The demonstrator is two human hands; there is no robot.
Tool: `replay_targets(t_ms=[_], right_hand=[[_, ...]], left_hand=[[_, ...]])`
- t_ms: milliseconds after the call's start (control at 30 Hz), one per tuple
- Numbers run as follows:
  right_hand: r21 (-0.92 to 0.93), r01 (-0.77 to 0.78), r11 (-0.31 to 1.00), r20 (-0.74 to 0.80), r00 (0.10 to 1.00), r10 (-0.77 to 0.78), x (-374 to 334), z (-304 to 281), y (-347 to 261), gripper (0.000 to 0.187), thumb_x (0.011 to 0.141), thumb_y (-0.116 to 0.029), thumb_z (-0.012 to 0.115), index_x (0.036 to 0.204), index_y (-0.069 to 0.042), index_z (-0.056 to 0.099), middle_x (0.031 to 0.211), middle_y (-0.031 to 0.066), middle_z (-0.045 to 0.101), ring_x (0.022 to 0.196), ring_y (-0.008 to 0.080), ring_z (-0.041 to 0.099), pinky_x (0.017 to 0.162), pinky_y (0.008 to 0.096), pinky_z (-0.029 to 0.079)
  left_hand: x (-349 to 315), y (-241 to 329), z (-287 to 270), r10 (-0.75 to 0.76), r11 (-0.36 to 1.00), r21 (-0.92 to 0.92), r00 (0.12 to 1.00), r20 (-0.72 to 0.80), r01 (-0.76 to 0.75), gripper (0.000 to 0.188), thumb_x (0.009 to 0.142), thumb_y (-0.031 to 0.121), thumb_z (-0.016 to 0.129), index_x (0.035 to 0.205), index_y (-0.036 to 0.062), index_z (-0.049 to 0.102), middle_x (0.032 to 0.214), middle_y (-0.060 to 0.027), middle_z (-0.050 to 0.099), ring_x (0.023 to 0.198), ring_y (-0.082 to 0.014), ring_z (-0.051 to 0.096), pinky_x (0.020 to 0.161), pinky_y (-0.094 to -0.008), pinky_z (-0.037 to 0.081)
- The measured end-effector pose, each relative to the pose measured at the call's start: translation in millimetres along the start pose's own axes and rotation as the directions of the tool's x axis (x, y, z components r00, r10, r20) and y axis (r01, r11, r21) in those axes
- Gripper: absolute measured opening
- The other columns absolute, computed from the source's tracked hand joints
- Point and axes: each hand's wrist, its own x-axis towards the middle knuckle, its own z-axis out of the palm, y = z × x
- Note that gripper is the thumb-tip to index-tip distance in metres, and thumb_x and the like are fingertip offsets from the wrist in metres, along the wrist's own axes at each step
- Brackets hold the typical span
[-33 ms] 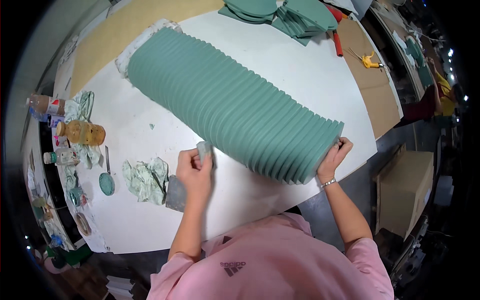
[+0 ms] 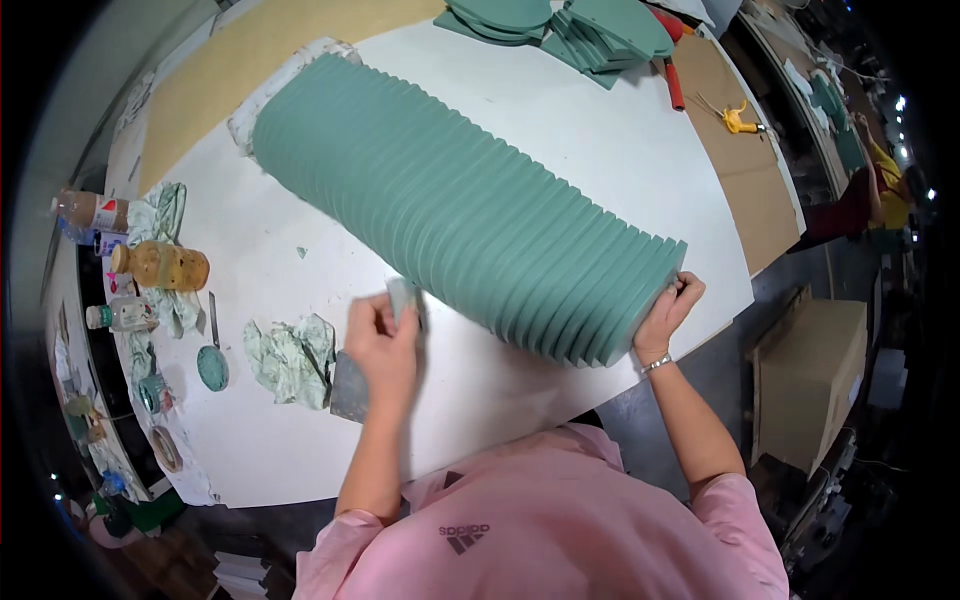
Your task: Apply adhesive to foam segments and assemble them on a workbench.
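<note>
A long green ribbed form (image 2: 450, 200), made of many thin layers side by side, lies slantwise across the white table (image 2: 480, 400). My left hand (image 2: 383, 335) pinches a small flat grey-green piece (image 2: 402, 298) between thumb and fingers, at the form's near side. Whether that piece touches the ribs is hard to tell. At the form's near right end, my right hand (image 2: 668, 315) is curled round the last layer, its palm against the end face. Part of a dark grey sheet (image 2: 349, 388) shows beside my left forearm.
Left of my left hand are crumpled cloth (image 2: 292, 360), a round green-filled lid (image 2: 212, 368), a thin blade (image 2: 214, 318), an amber jar (image 2: 170, 266) and bottles. Green cut sheets (image 2: 610, 40) lie at the back, near a red-handled tool (image 2: 674, 85). A cardboard box (image 2: 810, 380) stands right.
My left hand has shifted slightly left, and the small piece in it stands more upright. The ribbed form and my right hand look almost unmoved.
</note>
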Motion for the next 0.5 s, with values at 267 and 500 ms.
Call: replay_targets(t_ms=[267,500], right_hand=[[-0.036,0.007,0.999,-0.016,1.0,-0.007,0.6,-2.3,-1.2,0.02,0.087,-0.004,0.038,0.104,0.005,0.043,0.1,0.0112,0.036,0.089,0.0209,0.037,0.088,0.0337,0.036],[0.015,-0.024,1.0,-0.008,1.0,0.024,0.1,-4.4,-4.2,0.02,0.084,-0.003,0.04,0.103,0.003,0.044,0.099,0.0108,0.036,0.086,0.0197,0.036,0.085,0.0335,0.037]], left_hand=[[78.3,74.1,25.1,0.515,0.745,0.386,0.837,0.187,-0.544,0.019,0.073,0.007,0.076,0.091,0.0039,0.07,0.08,-0.0095,0.062,0.066,-0.0252,0.061,0.061,-0.0348,0.05],[78.3,87.3,24.8,0.418,0.779,0.396,0.873,0.251,-0.487,0.016,0.072,0.011,0.076,0.087,0.0045,0.071,0.079,-0.0073,0.057,0.074,-0.0265,0.061,0.063,-0.0374,0.05]])
